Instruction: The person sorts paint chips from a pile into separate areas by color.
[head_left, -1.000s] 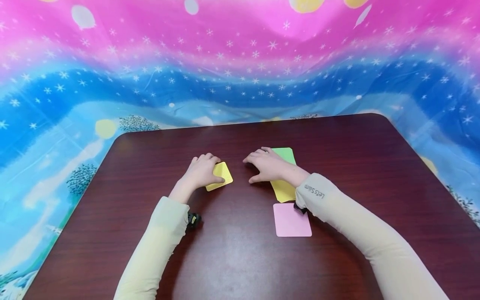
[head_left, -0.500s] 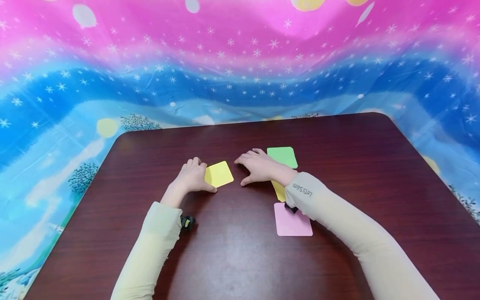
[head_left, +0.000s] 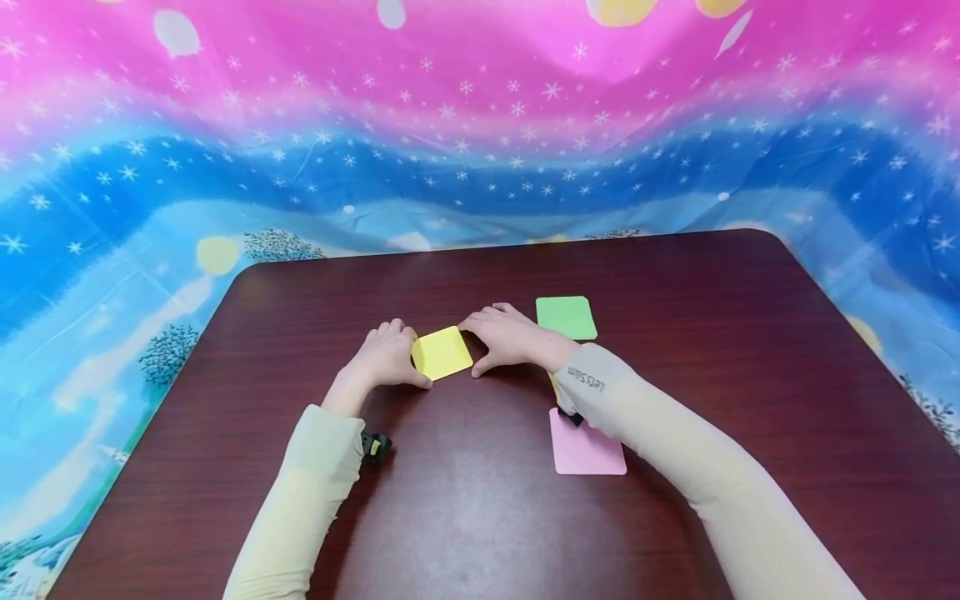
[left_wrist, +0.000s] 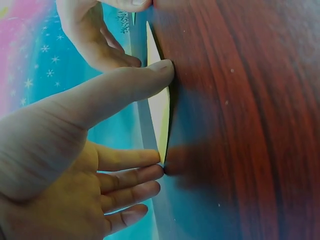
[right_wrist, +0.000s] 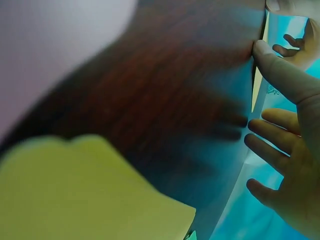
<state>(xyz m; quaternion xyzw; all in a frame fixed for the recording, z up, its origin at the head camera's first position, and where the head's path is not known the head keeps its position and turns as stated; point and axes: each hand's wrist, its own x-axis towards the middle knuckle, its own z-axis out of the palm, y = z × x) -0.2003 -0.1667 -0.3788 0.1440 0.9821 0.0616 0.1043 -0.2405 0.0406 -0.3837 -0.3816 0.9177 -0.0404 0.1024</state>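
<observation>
A yellow square card (head_left: 442,353) with rounded corners is between both hands at the table's middle. My left hand (head_left: 384,357) holds its left side, thumb at the near corner and index fingertip at the far corner. In the left wrist view, the card (left_wrist: 159,115) appears nearly edge-on, a narrow shadow along it. My right hand (head_left: 510,335) spans the card's right side, index fingertip at the far corner and thumb at the near one. The other fingers of the right hand (right_wrist: 295,160) stretch out loosely in the right wrist view.
To the right lie a green card (head_left: 566,317) and a pink card (head_left: 588,450). Between them a second yellow card (right_wrist: 100,195) is mostly hidden under the right sleeve in the head view. The dark wooden table (head_left: 465,500) is backed by a patterned cloth (head_left: 480,133).
My right hand has moved left to the yellow card's right side, uncovering the green card. My left hand has shifted to the card's left edge, its thumb off the top.
</observation>
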